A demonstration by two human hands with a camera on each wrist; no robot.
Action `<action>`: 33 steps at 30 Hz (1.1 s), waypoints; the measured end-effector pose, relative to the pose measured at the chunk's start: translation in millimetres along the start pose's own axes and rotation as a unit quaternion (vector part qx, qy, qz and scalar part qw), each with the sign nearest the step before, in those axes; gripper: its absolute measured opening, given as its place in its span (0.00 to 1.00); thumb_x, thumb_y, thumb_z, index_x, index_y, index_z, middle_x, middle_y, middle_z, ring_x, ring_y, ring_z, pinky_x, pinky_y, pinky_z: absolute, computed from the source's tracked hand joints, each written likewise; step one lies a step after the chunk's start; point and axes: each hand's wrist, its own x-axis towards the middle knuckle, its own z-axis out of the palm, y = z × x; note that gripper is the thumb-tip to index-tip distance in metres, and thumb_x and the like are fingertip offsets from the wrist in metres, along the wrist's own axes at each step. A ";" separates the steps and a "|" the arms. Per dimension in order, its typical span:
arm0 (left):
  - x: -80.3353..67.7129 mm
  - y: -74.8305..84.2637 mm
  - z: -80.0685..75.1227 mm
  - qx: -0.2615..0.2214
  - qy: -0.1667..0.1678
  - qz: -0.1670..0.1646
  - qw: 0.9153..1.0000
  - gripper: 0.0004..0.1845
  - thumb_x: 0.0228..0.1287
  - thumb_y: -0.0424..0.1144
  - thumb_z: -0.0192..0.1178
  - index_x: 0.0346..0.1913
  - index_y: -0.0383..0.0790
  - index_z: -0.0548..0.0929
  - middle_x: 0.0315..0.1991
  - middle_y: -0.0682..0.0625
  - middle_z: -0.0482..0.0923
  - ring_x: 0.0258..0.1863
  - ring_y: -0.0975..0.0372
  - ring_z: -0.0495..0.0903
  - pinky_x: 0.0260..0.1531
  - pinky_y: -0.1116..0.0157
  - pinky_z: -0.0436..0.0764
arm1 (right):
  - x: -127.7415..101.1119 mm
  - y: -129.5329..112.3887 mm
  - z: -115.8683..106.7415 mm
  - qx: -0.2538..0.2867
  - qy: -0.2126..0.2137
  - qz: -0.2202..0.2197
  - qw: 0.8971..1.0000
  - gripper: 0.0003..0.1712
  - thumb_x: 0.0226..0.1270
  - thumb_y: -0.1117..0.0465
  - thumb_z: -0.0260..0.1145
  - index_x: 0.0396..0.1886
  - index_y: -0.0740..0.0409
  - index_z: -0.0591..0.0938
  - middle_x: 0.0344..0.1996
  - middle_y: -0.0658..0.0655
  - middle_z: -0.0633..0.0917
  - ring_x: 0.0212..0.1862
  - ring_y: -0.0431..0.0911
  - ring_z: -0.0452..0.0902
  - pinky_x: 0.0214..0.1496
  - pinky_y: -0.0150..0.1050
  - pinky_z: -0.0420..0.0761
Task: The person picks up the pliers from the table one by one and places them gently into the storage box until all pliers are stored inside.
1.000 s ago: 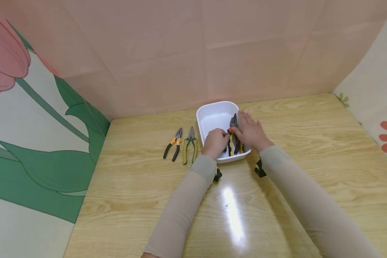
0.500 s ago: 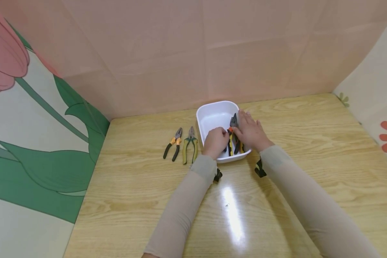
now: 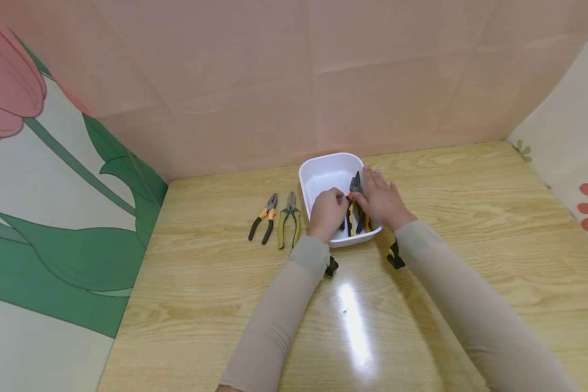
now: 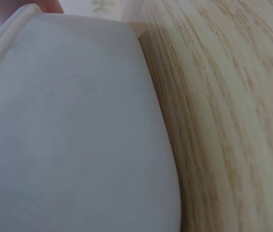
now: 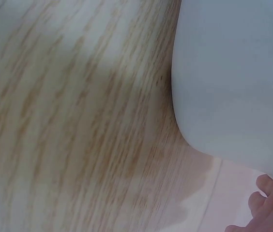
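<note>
A white plastic tub [image 3: 323, 177] stands on the wooden table [image 3: 353, 326] and holds several pliers [image 3: 354, 215] with black, yellow and orange handles. My left hand [image 3: 327, 213] reaches over the tub's near rim, its curled fingers pinching the orange joint of one of the pliers. My right hand [image 3: 381, 200] lies over the pliers from the right, fingers stretched toward their metal heads. The left wrist view shows only the tub's outer wall [image 4: 68, 135] beside the table. In the right wrist view the tub wall [image 5: 233, 72] fills the corner, with fingers [image 5: 267, 212] at the bottom edge.
Two more pliers lie on the table left of the tub: an orange-and-black pair [image 3: 263, 219] and a green-handled pair [image 3: 289, 219]. Pink panels close off the back, flowered panels the left and right sides. A light glare [image 3: 354, 321] shines on the table between my forearms.
My left hand has crept slightly forward and up to the orange joint of the pliers. The right hand and the tub have stayed put.
</note>
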 end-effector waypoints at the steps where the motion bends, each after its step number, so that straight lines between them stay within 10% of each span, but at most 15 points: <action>1: -0.1 0.1 -0.3 -0.001 0.005 0.006 1.000 0.11 0.77 0.43 0.55 0.50 0.43 0.85 0.37 0.54 0.80 0.33 0.65 0.77 0.35 0.69 0.79 | 0.1 -0.1 0.0 0.000 0.001 -0.001 1.000 0.46 0.82 0.47 0.48 0.81 0.64 0.36 0.80 0.68 0.43 0.80 0.62 0.31 0.76 0.69 0.36; 19: -7.6 -3.9 -6.2 -0.093 0.122 0.091 0.984 0.19 0.82 0.47 0.44 0.51 0.40 0.83 0.43 0.48 0.80 0.43 0.61 0.79 0.47 0.68 0.79 | -2.0 -2.8 -2.7 0.000 0.005 -0.005 1.000 0.45 0.82 0.48 0.49 0.81 0.66 0.37 0.80 0.69 0.43 0.80 0.64 0.33 0.75 0.70 0.37; 33: -14.3 -11.2 -8.6 -0.277 0.179 0.159 0.931 0.17 0.82 0.39 0.44 0.47 0.31 0.82 0.41 0.42 0.81 0.37 0.54 0.84 0.35 0.71 0.85 | -2.1 -1.8 -0.8 -0.003 0.005 0.001 1.000 0.46 0.82 0.48 0.49 0.81 0.64 0.37 0.80 0.68 0.43 0.80 0.64 0.35 0.75 0.70 0.37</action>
